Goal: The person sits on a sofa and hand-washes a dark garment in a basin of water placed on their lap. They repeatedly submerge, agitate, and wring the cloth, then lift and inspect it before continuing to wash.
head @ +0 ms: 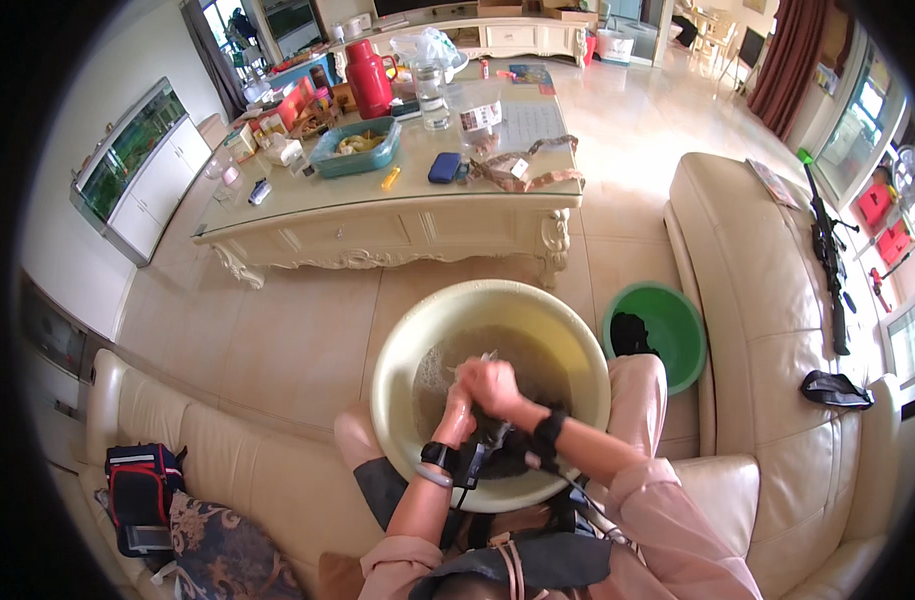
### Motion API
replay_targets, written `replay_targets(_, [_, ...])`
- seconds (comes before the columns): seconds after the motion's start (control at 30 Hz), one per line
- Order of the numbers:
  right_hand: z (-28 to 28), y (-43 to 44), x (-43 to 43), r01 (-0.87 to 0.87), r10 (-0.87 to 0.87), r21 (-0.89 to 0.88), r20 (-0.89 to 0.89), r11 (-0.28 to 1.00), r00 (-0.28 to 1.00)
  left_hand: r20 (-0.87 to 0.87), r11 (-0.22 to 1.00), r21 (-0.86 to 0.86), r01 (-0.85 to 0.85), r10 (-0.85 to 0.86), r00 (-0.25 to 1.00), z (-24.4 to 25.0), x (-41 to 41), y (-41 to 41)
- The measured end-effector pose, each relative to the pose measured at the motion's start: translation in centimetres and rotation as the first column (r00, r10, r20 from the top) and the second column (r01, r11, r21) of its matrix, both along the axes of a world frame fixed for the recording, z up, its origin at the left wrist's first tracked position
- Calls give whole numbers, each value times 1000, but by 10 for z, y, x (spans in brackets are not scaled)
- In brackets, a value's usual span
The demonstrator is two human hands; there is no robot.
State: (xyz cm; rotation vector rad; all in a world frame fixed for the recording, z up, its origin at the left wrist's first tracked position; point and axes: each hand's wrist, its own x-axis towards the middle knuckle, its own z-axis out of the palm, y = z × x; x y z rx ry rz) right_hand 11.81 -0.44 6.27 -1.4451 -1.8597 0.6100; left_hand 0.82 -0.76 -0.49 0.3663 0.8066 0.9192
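Note:
A large pale yellow plastic basin (397, 352) stands between my knees, with murky, sudsy water (532, 349) in it. My left hand (459, 397) and my right hand (493, 384) are pressed together above the water. Both are closed around a pale wet piece of cloth (490, 355), mostly hidden by my fingers. Dark fabric (502, 461) lies in the near part of the basin, partly covered by my wrists and a hanging cable. Black bands circle both wrists, and a grey bangle (433, 475) is on the left one.
Right of the basin, a green plastic tub (679, 337) holds a black cloth item (630, 334). A cream leather sofa (742, 300) bears a black toy rifle (829, 262). Ahead, a glass-topped coffee table (382, 225) carries a red thermos (367, 82) and a teal bin (356, 150).

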Motion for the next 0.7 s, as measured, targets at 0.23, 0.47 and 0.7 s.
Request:
replay_targets(0.23, [13, 38, 62, -398, 279, -398, -325, 826, 904, -140, 973, -57, -222, 212, 967, 66, -20, 21])
replay_targets(0.47, [-6, 32, 101, -288, 453, -502, 243, 816, 858, -287, 977, 89, -192, 210, 935, 127, -62, 18])
replay_targets(0.7, [-44, 48, 96, 84, -6, -305, 249, 949, 968, -945, 811, 62, 582, 236, -227, 74, -24, -1])
